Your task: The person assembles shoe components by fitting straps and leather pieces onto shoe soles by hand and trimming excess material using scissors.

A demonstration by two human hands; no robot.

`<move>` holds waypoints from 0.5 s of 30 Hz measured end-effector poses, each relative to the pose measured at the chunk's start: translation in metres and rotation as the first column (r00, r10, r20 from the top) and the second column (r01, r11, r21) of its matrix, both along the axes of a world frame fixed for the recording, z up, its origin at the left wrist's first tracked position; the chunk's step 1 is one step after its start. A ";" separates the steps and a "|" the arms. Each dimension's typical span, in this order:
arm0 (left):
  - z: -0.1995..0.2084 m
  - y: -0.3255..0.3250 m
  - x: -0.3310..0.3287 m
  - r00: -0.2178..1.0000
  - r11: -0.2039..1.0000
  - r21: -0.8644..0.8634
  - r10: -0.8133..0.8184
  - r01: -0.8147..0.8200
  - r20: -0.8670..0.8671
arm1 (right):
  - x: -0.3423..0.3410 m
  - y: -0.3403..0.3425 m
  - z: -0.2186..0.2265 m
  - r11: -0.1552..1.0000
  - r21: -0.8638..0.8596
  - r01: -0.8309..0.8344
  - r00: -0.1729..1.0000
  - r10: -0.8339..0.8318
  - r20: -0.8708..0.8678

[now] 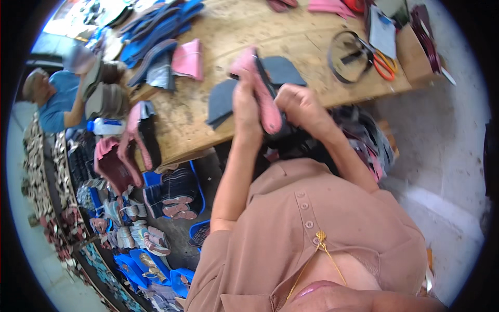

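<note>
Over the near edge of the wooden table (228, 36), both your hands meet on a pink shoe piece (262, 96). Your left hand (246, 106) has its fingers closed around the piece from the left, and your right hand (301, 104) is curled shut against its right side, on something dark beneath it. What that dark thing is you cannot make out; it lies in shadow between your hands and your chest, and your knuckles hide where the fingertips sit.

Just past your hands, flat grey cut pieces (280, 70) lie on the table, one partly hidden behind the pink piece, another (221, 101) hanging over the table's near edge on the left. Farther left lie a folded pink piece (188, 60) and a heap of blue soles (156, 28), the heap blurred and cut off toward the rim.

On the far right of the table sit orange-handled scissors (383, 63) beside a dark looped strap (345, 62); the things beyond them run out of the picture.

At the left edge another person in a blue shirt (54, 101) is half hidden behind a stack of brown soles (104, 93), their hands not clear. A white bottle (106, 126) lies near them. Below the table, blue bins (171, 200) of shoe parts crowd the floor, bent and smeared by the lens.
</note>
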State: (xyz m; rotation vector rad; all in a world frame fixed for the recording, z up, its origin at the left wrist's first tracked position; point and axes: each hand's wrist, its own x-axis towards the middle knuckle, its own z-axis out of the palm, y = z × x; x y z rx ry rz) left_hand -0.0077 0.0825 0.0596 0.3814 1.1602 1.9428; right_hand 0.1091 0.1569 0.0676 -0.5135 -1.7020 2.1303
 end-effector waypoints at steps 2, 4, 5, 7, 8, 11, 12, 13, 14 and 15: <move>0.004 0.010 0.018 0.996 0.995 0.099 0.019 -0.028 0.089 | -0.021 0.021 -0.005 0.988 0.022 0.152 0.988 -0.152 -0.034; -0.010 0.014 0.012 0.989 0.987 0.145 0.044 -0.064 0.140 | -0.038 0.025 -0.002 0.965 0.185 0.188 0.982 -0.186 -0.030; -0.017 0.002 -0.005 0.983 0.986 0.157 0.022 -0.052 0.183 | -0.042 0.006 -0.001 0.944 0.278 0.178 0.984 -0.178 -0.026; -0.011 -0.018 -0.024 0.989 0.984 0.135 0.100 -0.114 0.109 | -0.025 -0.029 0.017 0.986 0.150 0.075 0.970 -0.107 0.217; -0.002 -0.025 -0.027 0.979 0.979 0.078 0.182 -0.190 0.094 | -0.010 -0.037 0.005 0.984 0.121 -0.130 0.989 0.119 0.093; 0.009 -0.034 -0.048 0.973 0.974 0.034 0.222 -0.224 0.057 | 0.004 -0.012 -0.032 0.963 0.188 -0.193 0.979 0.203 -0.030; 0.006 -0.045 -0.053 0.997 0.994 0.066 0.082 -0.082 0.003 | 0.002 0.000 -0.040 0.967 0.247 -0.062 0.997 0.072 -0.032; 0.003 -0.052 -0.051 0.994 0.992 0.062 0.107 -0.107 -0.004 | -0.009 0.018 -0.031 0.846 0.520 0.115 0.993 -0.103 -0.051; -0.004 -0.051 -0.045 0.993 0.987 0.116 0.111 -0.115 0.040 | -0.016 0.031 -0.017 0.704 0.692 0.159 0.976 -0.219 -0.002; -0.009 -0.053 -0.039 0.990 0.978 0.168 0.113 -0.125 0.084 | -0.019 0.039 -0.022 0.708 0.690 0.152 0.977 -0.212 0.002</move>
